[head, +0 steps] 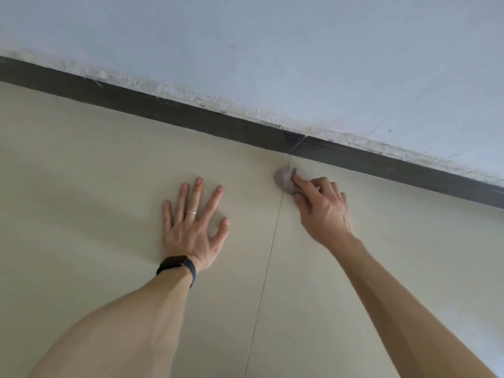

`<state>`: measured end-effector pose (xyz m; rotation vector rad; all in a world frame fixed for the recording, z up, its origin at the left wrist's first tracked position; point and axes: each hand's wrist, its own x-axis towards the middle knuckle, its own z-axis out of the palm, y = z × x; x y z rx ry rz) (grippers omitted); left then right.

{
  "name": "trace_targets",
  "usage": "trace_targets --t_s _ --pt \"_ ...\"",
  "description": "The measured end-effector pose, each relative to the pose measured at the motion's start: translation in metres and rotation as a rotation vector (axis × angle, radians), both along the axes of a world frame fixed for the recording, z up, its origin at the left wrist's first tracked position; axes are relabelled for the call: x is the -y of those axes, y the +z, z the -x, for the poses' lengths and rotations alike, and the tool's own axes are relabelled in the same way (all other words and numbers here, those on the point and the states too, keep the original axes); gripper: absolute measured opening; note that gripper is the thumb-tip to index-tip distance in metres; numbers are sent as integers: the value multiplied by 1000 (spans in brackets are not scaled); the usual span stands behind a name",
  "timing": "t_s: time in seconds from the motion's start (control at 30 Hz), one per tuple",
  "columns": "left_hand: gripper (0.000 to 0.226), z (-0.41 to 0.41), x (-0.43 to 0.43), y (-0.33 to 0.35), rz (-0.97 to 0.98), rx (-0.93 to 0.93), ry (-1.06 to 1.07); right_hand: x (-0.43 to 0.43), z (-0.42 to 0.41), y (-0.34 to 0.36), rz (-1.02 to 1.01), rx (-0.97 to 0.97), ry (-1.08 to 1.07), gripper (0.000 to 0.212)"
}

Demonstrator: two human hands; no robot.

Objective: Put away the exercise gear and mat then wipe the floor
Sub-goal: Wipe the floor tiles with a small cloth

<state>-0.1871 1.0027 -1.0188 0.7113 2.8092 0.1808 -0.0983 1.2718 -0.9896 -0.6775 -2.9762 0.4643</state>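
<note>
Grey cloth (283, 181), small and bunched, lies on the beige floor (81, 186) right of frame centre. It sits on the thin tile joint (268, 268), just below the dark skirting board (191, 115).

My right hand (323, 211) pinches it: forefinger stretched over the top, thumb at its near edge, remaining fingers curled.

My left hand (191, 227) is at frame centre, left of the joint and near the cloth but apart from it. Its palm is flat on the tile, fingers straight and spread. A ring (191, 212) is on one finger and a dark watch (177, 264) on the wrist.

Pale wall (272, 50) fills the upper frame; its paint is rough along the skirting.
</note>
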Motion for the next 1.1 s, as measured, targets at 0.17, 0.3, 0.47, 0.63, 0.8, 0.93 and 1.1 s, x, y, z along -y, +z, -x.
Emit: trace_targets --t_s 0.17,0.3,0.47,0.63,0.8,0.93,1.1 --pt "67 0 -1 0 -19 17 4 -8 5 -1 99 -70 -576 36" --pt "68 -1 0 1 -29 14 26 97 -52 0 46 -25 150 47" --pt "69 0 -1 1 -41 13 23 93 -64 5 -62 76 847 58" --pt "67 1 1 -2 -16 23 -4 23 -10 4 45 13 -307 38" --pt "65 0 1 1 -72 29 6 140 -131 2 77 7 239 50" --pt "64 2 3 2 -60 17 -1 176 -216 9 159 73 1049 40" --pt "63 0 3 0 -82 -18 -5 109 -161 -3 -91 -32 686 54"
